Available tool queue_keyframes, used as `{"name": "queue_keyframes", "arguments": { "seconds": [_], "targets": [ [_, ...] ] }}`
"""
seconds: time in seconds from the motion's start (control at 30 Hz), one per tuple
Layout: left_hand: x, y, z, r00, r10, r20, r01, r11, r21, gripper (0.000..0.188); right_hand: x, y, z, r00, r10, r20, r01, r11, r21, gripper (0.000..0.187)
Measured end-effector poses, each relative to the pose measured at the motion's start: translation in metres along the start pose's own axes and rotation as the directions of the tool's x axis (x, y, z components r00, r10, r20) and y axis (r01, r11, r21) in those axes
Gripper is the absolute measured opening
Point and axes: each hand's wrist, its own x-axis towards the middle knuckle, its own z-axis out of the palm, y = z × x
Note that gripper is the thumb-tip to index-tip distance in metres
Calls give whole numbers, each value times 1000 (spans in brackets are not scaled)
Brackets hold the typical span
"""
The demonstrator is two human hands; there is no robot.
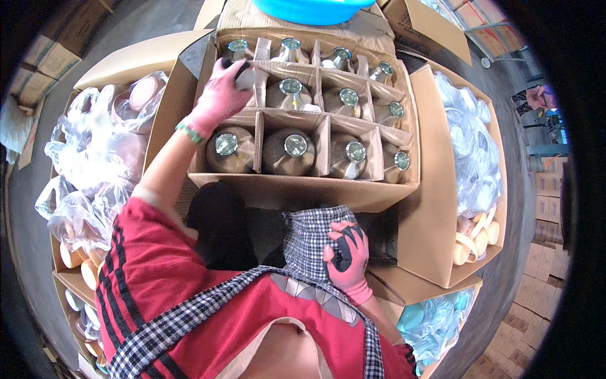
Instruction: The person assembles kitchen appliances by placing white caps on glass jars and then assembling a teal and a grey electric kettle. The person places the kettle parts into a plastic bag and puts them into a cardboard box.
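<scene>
My left hand (pixel 221 95), in a pink glove with dark patches, reaches into the left middle compartment of a divided cardboard box (pixel 303 181). Its fingers bend around a small whitish piece (pixel 245 78), whose kind I cannot make out. Clear glass bottles stand upright in the other compartments, mouths up, such as a front bottle (pixel 294 146) and a middle one (pixel 290 88). Whitish pieces lie beside some necks. In front of my checked apron (pixel 306 237), my right hand (pixel 348 256) is held with curled fingers; whatever lies inside them is hidden.
An open carton (pixel 161 120) of plastic-wrapped pinkish parts stands left, another carton (pixel 424 189) with bagged pale parts right. Turquoise bagged parts (pixel 435 319) sit lower right. A blue basin (pixel 314 9) rests beyond the bottle box. Stacked cartons (pixel 546 259) and a person (pixel 536 100) are farther right.
</scene>
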Motion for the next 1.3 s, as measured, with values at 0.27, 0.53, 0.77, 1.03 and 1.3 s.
{"name": "queue_keyframes", "arguments": {
  "seconds": [0.27,0.53,0.77,1.03,1.3],
  "targets": [
    [-89,-20,-31,887,39,459,-109,986,128,45,8,-16,11,998,-47,39,48,998,-28,20],
    [-82,-15,5,880,-92,467,-14,975,220,49,13,-29,22,993,-38,115,48,995,-90,23],
    [-72,-1,28,802,-182,568,-87,906,414,33,101,30,29,947,274,-167,-219,932,291,18],
    [-89,-12,26,899,-104,425,-83,913,400,36,240,88,99,999,37,27,-27,955,-296,24],
    [-36,-72,22,982,-157,-105,182,934,308,31,293,118,117,690,443,572,-191,874,-446,51]
  ]
}}
